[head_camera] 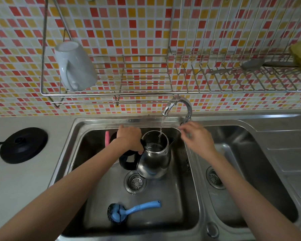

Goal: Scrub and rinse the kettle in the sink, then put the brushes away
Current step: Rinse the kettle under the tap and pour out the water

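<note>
Filling the kettle [155, 154] under the faucet [179, 105] rn. A thin water stream [161, 129] drops straight into the open top, and there's some water pooled inside already.

Position: kettle is upright-ish in the left basin of the sink [101, 121], held just behind the drain [135, 182]. Can't tell if the bottom touches the basin floor.

Hands:
- left hand [129, 139]: fingers [139, 151] curled round the black handle and gripping it, carrying/steadying the kettle.
- right hand [199, 139]: up at the faucet base, motion-blurred. Fingers look loosely bent and a bit spread. Can't tell if they're pinching the tap lever or just near it.

Progress (my read, not confirmed):
- Scrub: prob done or paused. The blue brush [130, 211] lies loose on the basin floor near the front, well apart from the kettle, w/ neither hand on it.
- Rinse: in progress. No suds visible on the steel body, but the inside is too small to check.
- Left to do: swirl and dump the water, maybe a repeat, then shut off the tap.
- Brushes: not put away yet. The blue one is in the basin, and a pink item [107, 138] stands at the back wall just beside the left wrist. It may be the 2nd brush, mostly hidden so unsure.

Other stuff: black kettle base [23, 145] on the counter to the left w/ its cord, white mug [75, 66] upside down on the wire rack [146, 92].

Est. a bit past halfway. Rinse finish and brush stow are outstanding.
</note>
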